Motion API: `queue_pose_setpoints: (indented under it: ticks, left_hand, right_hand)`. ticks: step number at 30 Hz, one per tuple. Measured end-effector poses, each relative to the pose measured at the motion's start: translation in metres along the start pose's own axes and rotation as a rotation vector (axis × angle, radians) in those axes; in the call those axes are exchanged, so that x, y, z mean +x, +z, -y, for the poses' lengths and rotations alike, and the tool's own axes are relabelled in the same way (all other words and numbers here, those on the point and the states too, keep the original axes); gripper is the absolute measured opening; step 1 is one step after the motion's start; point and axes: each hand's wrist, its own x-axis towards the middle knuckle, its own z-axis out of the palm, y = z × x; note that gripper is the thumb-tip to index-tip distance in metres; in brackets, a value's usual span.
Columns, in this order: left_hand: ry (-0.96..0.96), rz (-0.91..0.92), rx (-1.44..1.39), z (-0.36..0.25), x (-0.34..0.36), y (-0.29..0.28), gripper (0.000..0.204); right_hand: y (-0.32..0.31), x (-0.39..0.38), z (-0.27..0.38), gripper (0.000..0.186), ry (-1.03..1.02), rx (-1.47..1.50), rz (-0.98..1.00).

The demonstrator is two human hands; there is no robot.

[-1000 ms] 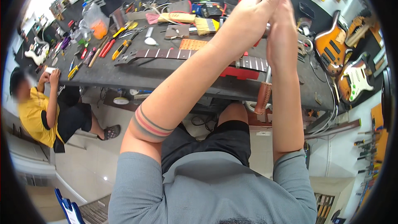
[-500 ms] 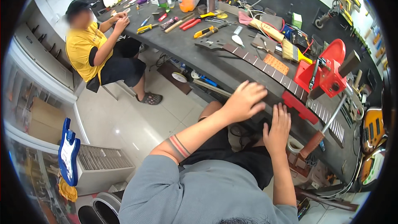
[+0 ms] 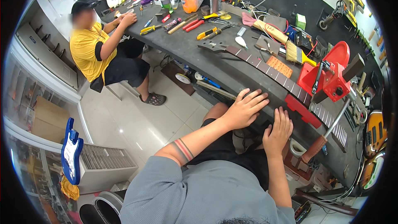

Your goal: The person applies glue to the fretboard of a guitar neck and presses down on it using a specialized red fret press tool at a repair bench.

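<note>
My left hand [image 3: 247, 108] rests at the front edge of the dark workbench [image 3: 188, 66], its fingers spread and holding nothing. Beside it, my right hand [image 3: 278, 134] lies over the same edge with fingers stretched out, also holding nothing. Just beyond both hands a guitar neck [image 3: 265, 67] with a dark fretboard lies along the bench, its headstock [image 3: 212, 47] toward the left. A red vise [image 3: 331, 85] stands over its right end, with a red jaw piece [image 3: 304, 110] at the bench edge. Its brown-gripped handle [image 3: 311, 151] slants down near my right hand.
Pliers [image 3: 206, 34], a brush [image 3: 295, 54], an orange perforated plate [image 3: 279, 66] and a white glue bottle [image 3: 241, 42] lie behind the neck. Another person [image 3: 93, 43] in yellow sits at the bench's left part. A blue guitar body [image 3: 71, 153] stands at lower left.
My left hand, blurred before, has settled lower onto the bench edge with its fingers extended. The right hand stays about where it was. The whole view has shifted slightly.
</note>
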Motion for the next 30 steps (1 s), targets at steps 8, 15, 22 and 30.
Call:
queue_pose_setpoints:
  ticks: [8, 15, 22, 30]
  left_hand:
    - [-0.013, 0.013, -0.079, -0.023, 0.013, -0.021, 0.081]
    - [0.037, -0.314, -0.35, -0.023, 0.1, -0.083, 0.043]
    - [0.464, -0.054, -0.149, -0.047, 0.169, -0.122, 0.083]
    - [0.004, 0.157, -0.076, 0.023, 0.032, -0.058, 0.08]
  right_hand:
    - [-0.043, 0.013, 0.022, 0.079, 0.132, 0.176, 0.148]
    - [-0.06, -0.001, 0.014, 0.081, 0.111, 0.093, 0.208]
    - [-0.167, -0.033, -0.018, 0.083, 0.207, -0.054, -0.363]
    - [-0.118, -0.085, -0.103, 0.071, 0.422, 0.334, -0.351]
